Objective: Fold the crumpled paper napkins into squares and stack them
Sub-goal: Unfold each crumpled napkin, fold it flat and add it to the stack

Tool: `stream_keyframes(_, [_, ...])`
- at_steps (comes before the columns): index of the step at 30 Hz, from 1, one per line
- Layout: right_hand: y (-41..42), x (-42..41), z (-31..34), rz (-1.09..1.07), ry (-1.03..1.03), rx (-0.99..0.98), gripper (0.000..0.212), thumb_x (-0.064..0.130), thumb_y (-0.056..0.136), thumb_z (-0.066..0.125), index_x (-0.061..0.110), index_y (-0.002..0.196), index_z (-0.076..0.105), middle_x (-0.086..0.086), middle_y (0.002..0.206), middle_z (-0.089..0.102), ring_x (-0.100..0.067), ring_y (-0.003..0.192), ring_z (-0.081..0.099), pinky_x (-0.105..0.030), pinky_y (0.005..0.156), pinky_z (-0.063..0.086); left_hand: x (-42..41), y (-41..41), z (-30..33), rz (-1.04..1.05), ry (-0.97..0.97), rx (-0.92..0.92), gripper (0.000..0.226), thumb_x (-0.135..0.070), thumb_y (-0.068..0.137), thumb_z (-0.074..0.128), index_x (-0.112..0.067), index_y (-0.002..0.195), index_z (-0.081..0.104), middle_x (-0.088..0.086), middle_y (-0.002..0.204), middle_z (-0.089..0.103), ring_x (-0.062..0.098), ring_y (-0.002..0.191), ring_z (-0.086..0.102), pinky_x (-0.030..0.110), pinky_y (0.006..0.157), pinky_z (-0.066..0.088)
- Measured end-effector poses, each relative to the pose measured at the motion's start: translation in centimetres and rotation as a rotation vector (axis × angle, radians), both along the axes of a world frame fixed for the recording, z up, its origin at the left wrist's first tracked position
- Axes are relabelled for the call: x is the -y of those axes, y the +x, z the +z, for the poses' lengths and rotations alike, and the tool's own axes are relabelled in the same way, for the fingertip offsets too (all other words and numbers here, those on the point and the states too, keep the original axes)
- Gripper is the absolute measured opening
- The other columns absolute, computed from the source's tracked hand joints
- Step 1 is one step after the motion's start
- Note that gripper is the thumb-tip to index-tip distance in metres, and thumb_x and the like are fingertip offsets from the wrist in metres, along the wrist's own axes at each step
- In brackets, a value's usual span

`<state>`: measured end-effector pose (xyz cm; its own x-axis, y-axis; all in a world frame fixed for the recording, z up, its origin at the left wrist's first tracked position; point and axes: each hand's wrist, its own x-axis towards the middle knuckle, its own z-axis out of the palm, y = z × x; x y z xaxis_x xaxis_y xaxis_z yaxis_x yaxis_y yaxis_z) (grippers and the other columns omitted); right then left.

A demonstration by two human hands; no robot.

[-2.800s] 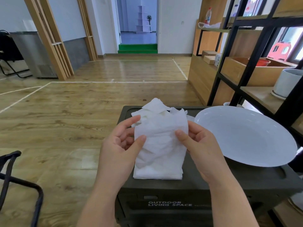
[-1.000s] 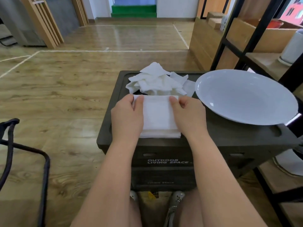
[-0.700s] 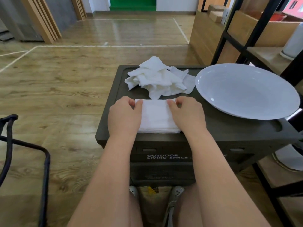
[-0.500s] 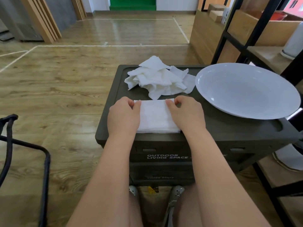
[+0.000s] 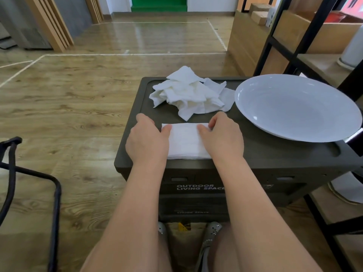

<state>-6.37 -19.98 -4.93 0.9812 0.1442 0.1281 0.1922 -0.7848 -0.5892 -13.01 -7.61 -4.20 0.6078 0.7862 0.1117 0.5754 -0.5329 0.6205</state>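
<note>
Folded napkins lie stacked at the near edge of our storage box, pressed flat by our left hand and right hand, while a crumpled pile behind awaits folding.

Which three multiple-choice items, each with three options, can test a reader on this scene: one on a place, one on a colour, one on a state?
1. Where is the pile of crumpled napkins?
A. on the plate
B. behind the folded stack, left of the plate
C. on the floor

2. What colour is the plate?
A. white
B. red
C. black

3. What are the hands doing?
A. hanging idle
B. lifting the plate
C. resting on the folded stack

Answers: 1 B, the pile lies on the dark box, on its far side. 2 A, it is white all over. 3 C, the left hand and right hand flank the folded stack, thumbs on top.
</note>
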Motion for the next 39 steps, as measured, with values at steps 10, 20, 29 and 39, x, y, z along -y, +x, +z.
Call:
stream_keyframes(10, [-1.7, -2.2, 0.9, 0.245, -0.001, 0.267, 0.013, 0.016, 0.094, 0.05, 0.017, 0.106, 0.055, 0.002, 0.102, 0.056, -0.014, 0.08, 0.049, -0.027, 0.062, 0.036, 0.8, 1.5, 0.4, -0.325, 0.098, 0.279, 0.006, -0.026, 0.089, 0.058, -0.022, 0.087, 0.062, -0.012, 0.066, 0.055, 0.013, 0.074, 0.056, 0.029, 0.064, 0.043])
stream_keyframes(20, [0.3, -1.6, -0.5, 0.229, -0.121, 0.09, 0.02, 0.029, 0.096, 0.048, 0.018, 0.11, 0.057, -0.004, 0.106, 0.056, -0.016, 0.079, 0.05, -0.026, 0.065, 0.034, 0.5, 2.0, -1.5, -0.375, 0.088, 0.064, 0.013, -0.026, 0.093, 0.052, -0.019, 0.099, 0.061, -0.004, 0.088, 0.06, 0.017, 0.086, 0.056, 0.03, 0.068, 0.041])
stream_keyframes(29, [0.4, -1.5, -0.6, 0.241, -0.081, 0.048, 0.02, 0.028, 0.096, 0.047, 0.018, 0.11, 0.056, -0.003, 0.107, 0.056, -0.015, 0.082, 0.051, -0.025, 0.065, 0.035, 0.4, 2.1, -1.6, -0.364, 0.06, 0.071, 0.013, -0.026, 0.093, 0.052, -0.02, 0.099, 0.062, -0.007, 0.08, 0.056, 0.015, 0.081, 0.055, 0.028, 0.064, 0.039])
stream_keyframes(39, [1.1, -1.2, 0.0, 0.275, 0.035, -0.049, 0.015, 0.027, 0.092, 0.052, 0.023, 0.103, 0.061, 0.008, 0.092, 0.057, -0.01, 0.082, 0.053, -0.021, 0.059, 0.036, -0.2, 3.5, 0.0, -0.404, 0.078, -0.006, 0.015, -0.027, 0.09, 0.055, -0.016, 0.091, 0.065, -0.008, 0.081, 0.058, 0.016, 0.084, 0.059, 0.029, 0.067, 0.046])
